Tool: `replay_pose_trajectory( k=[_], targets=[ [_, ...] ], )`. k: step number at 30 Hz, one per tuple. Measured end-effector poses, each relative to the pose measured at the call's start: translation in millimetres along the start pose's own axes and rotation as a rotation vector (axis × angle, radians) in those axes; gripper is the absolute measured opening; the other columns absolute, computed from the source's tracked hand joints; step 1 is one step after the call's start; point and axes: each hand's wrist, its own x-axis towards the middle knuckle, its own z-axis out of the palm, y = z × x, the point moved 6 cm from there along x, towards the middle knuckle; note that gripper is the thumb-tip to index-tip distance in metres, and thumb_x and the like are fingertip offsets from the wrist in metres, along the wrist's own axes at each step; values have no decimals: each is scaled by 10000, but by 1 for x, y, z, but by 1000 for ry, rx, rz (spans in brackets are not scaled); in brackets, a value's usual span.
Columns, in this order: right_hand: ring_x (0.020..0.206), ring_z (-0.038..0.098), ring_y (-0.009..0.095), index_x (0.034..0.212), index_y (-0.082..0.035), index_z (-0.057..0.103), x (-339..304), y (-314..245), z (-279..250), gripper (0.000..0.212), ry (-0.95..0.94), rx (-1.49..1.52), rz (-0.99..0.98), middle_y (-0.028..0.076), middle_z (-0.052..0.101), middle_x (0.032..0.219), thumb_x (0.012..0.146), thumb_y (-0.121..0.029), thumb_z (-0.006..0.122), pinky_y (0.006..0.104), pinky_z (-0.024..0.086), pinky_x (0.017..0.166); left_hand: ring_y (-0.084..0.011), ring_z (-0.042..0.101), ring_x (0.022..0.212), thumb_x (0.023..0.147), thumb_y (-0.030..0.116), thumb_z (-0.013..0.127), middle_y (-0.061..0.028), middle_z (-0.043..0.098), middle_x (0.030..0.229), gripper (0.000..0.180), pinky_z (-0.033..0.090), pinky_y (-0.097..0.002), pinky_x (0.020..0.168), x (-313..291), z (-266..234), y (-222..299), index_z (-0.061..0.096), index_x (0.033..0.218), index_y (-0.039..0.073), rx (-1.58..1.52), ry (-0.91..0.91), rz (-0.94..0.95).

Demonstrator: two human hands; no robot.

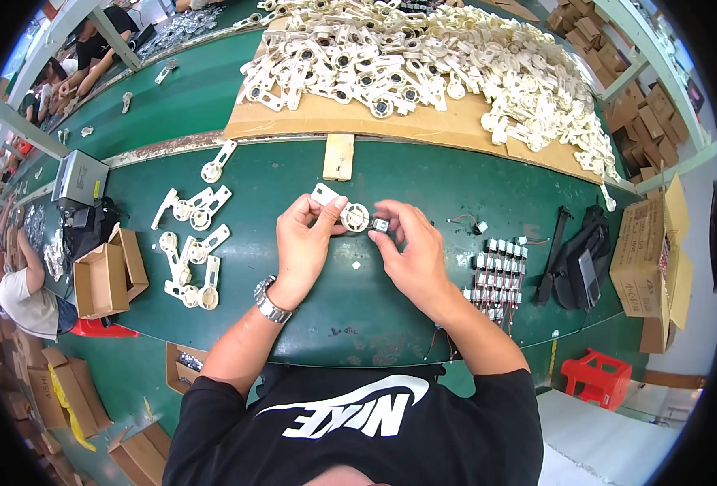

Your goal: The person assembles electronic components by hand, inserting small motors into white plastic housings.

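Observation:
My left hand (303, 247) pinches a white plastic part (355, 216), which has a spoked ring at one end and a flat tab at the other. Between the thumb and fingers of my right hand (415, 253) is a small black-and-white motor-like piece (380, 225). It sits right beside the ring; whether the two touch I cannot tell. Similar white parts (200, 217) lie in loose groups left of my hands. To the right, small black-and-white pieces with thin wires (498, 271) stand in rows, and a single one (479, 228) lies apart.
A large heap of white parts (407, 61) covers a cardboard sheet (269, 121) at the back. A wooden block (339, 157) juts toward me. A black bag (577, 263) and a carton (640, 259) stand right, an open box (102, 279) left. Another person (26, 283) works at far left.

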Motion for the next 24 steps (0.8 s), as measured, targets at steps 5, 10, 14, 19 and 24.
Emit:
replay_pose_trajectory(
  k=[5,10,14,19,24],
  targets=[
    [946,679,323,1112,4,678,-3,4,5,270,14,-106,-116,157,706,1049,857,39,760,437,556,810,-106,715,846,1005,137,731,-65,740,921,188,626,-272,793,-11,6,2,676,967,-38,43,54,114],
    [928,684,347,1124,8,686,-4,-5,2,276,68,50,-93,171,701,1061,860,37,759,425,568,799,-113,722,880,1008,133,726,-73,756,970,175,620,-275,825,-7,2,-11,690,1010,-38,-65,41,14],
    [917,679,357,1108,19,696,-5,4,3,276,109,12,-119,165,697,1064,845,25,779,414,569,787,-111,721,880,1007,125,727,-73,758,982,165,617,-273,823,-9,6,-9,694,1023,-36,-87,32,11],
    [917,646,342,1084,10,705,-5,-5,-3,295,125,-290,-262,143,685,1018,810,-2,814,418,548,789,-135,729,888,1003,99,724,-82,758,1000,137,619,-295,843,-15,7,-3,691,1024,-32,-63,16,109],
    [844,600,323,1045,-14,707,-5,-12,-3,283,81,-259,-236,119,645,911,792,-24,835,425,510,735,-109,713,858,990,90,738,-65,756,967,125,607,-273,815,-17,9,-6,697,1004,-27,59,-7,114]
  ],
)
